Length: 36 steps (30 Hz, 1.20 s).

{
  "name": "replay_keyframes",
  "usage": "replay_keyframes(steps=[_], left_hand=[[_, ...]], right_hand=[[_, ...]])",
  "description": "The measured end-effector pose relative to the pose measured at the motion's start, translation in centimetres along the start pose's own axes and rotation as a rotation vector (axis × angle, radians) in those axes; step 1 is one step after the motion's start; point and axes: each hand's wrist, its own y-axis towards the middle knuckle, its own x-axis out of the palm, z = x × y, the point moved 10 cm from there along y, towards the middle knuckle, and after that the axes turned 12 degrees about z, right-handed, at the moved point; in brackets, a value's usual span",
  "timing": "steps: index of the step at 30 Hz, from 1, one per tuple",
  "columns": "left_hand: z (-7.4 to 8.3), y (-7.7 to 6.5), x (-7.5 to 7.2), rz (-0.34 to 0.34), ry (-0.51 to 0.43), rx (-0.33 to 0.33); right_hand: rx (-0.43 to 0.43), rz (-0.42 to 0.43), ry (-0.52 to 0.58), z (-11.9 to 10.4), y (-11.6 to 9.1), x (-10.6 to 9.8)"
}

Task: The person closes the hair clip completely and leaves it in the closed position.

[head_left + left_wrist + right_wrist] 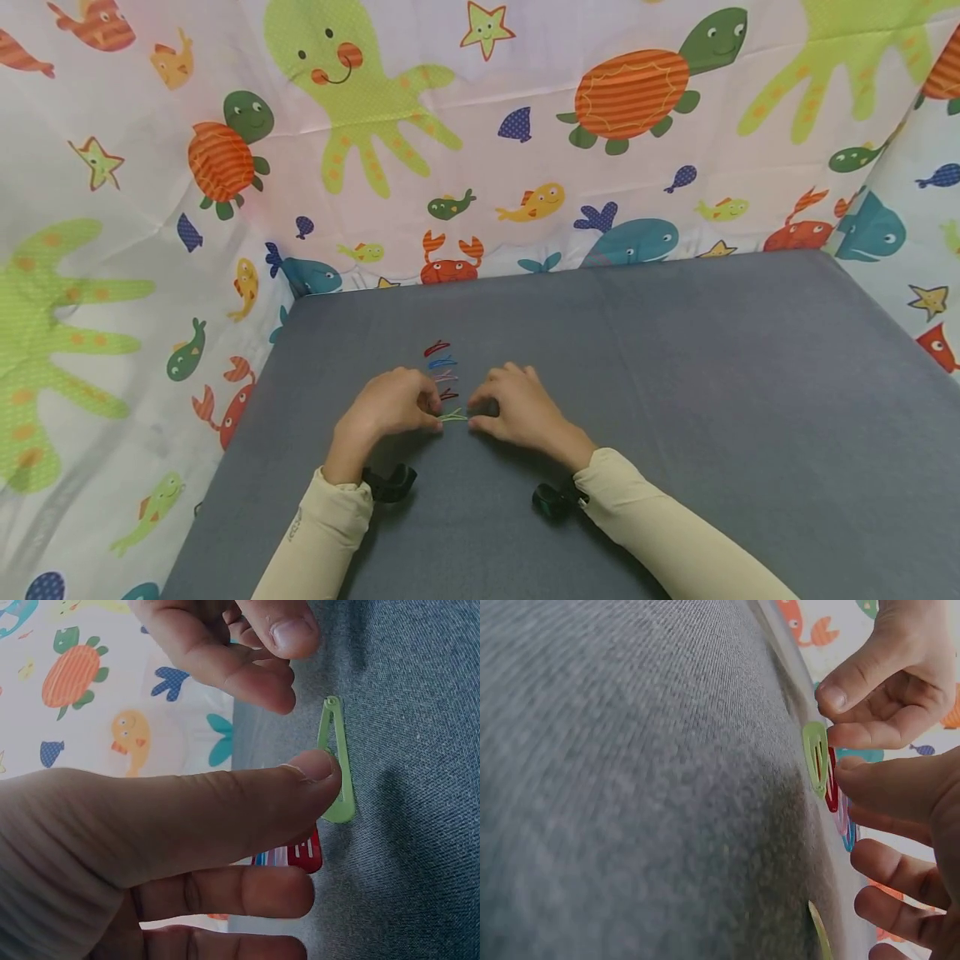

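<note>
A light green snap hair clip (pixel 452 417) lies on the grey cloth between my two hands. My left hand (pixel 392 406) is at its left end, thumb and forefinger slightly apart. In the left wrist view the left thumb (pixel 225 806) overlaps part of the green clip (pixel 343 761); whether it touches is unclear. My right hand (pixel 522 414) is by the other end, fingers bent and a gap between thumb and forefinger, gripping nothing. Beyond the green clip, a dark red clip (pixel 448 395), a pink clip (pixel 446 377), a blue clip (pixel 442 362) and a red clip (pixel 436 348) form a column.
Grey cloth (pixel 712 400) covers the flat surface. A white curtain (pixel 420 42) printed with sea animals stands along the back and sides. Dark wrist-worn devices (pixel 553 502) sit below both hands, near the cream sleeves (pixel 660 533).
</note>
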Motion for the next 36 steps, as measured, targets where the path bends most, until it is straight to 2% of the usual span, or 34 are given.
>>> replay_keyframes(steps=[9, 19, 29, 36], left_hand=[[-0.1, 0.0, 0.4, -0.008, -0.005, -0.011], [0.0, 0.1, 0.7, 0.009, -0.001, 0.003], [0.0, 0.1, 1.0, 0.004, 0.021, -0.019], [0.3, 0.2, 1.0, 0.032, 0.032, 0.008]], right_hand=[[0.017, -0.029, 0.010, -0.4, 0.5, 0.8], [0.007, -0.016, -0.004, -0.8, 0.7, 1.5], [0.020, -0.004, -0.032, -0.9, 0.9, 1.7], [0.016, 0.012, -0.030, -1.0, 0.9, 1.8]])
